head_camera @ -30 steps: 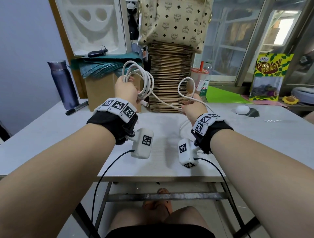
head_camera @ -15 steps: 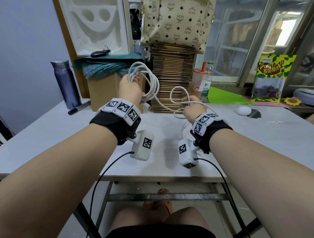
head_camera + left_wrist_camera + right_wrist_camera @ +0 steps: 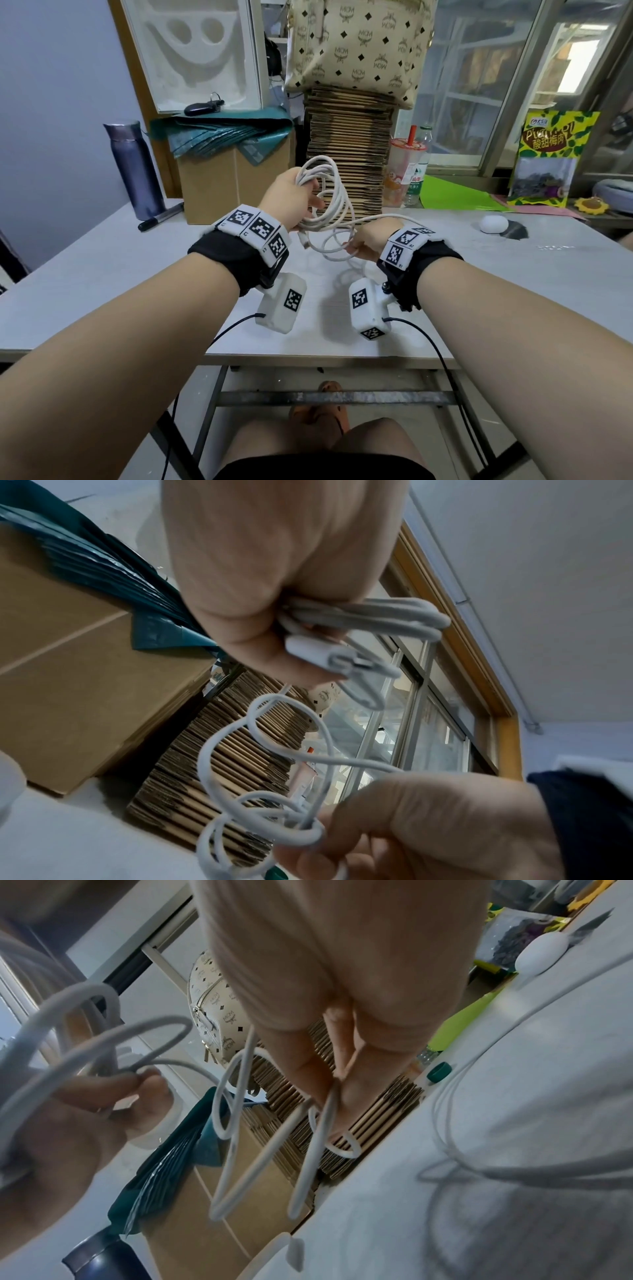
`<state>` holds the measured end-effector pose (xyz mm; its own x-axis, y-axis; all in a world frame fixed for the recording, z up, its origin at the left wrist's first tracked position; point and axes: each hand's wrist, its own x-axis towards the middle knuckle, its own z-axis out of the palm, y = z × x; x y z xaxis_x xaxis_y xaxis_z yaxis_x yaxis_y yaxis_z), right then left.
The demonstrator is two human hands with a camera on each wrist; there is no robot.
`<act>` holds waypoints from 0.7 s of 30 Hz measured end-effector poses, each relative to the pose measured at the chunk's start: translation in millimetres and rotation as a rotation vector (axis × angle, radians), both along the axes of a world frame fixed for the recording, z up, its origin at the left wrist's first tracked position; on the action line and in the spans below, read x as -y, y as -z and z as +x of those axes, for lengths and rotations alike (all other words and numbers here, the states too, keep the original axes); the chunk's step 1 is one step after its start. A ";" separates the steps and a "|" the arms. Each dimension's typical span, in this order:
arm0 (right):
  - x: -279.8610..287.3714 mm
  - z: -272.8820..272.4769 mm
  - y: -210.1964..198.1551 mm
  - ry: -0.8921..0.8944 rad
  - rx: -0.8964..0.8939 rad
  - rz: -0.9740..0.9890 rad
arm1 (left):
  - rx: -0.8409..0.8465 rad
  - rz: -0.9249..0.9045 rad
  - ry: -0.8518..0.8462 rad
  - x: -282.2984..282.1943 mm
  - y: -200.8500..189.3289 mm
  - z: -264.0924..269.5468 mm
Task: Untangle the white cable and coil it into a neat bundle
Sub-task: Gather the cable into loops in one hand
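Note:
The white cable (image 3: 334, 192) is partly gathered into several loops that my left hand (image 3: 306, 197) grips above the table's middle. In the left wrist view the fingers curl round those loops (image 3: 363, 616), and a USB plug (image 3: 320, 653) sticks out beside them. My right hand (image 3: 356, 245) sits just right of and below the coil, pinching a small loose loop (image 3: 334, 245) of the same cable. In the right wrist view its fingertips (image 3: 329, 1085) clamp the strands, and more cable (image 3: 479, 1074) trails over the table.
The white table (image 3: 102, 274) carries a purple flask (image 3: 133, 171) and a black marker (image 3: 161, 217) at far left. A cardboard box (image 3: 226, 185) and a stack of cardboard sheets (image 3: 349, 137) stand behind the hands. To the right are a drink cup (image 3: 402, 171) and a white egg-shaped object (image 3: 493, 224).
Both hands have come closer together. The left hand has moved right and lower with the coil. The right hand's loop, standing up before, now hangs low beside the coil.

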<state>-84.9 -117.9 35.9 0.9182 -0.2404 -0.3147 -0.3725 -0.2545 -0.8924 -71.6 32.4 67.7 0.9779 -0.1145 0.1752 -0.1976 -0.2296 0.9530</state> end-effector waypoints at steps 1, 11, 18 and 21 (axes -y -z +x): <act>0.2 1.0 0.7 -0.004 -0.006 0.009 | -0.001 -0.004 0.027 -1.1 0.9 -0.5; -11.4 -4.9 -0.5 0.035 0.019 0.444 | 0.015 0.000 0.204 -0.1 6.1 -1.9; -16.9 -12.4 -10.8 -0.014 0.127 0.636 | 0.021 0.011 0.304 -1.4 9.7 -8.6; -13.7 -11.2 -14.8 0.023 0.091 0.662 | 0.024 0.037 0.299 -3.3 10.1 -8.0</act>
<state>-96.1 -104.2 50.7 0.9452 -0.0427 -0.3238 -0.2870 0.3646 -0.8858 -79.6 35.6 57.6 0.8952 -0.4039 0.1885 -0.2843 -0.1917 0.9394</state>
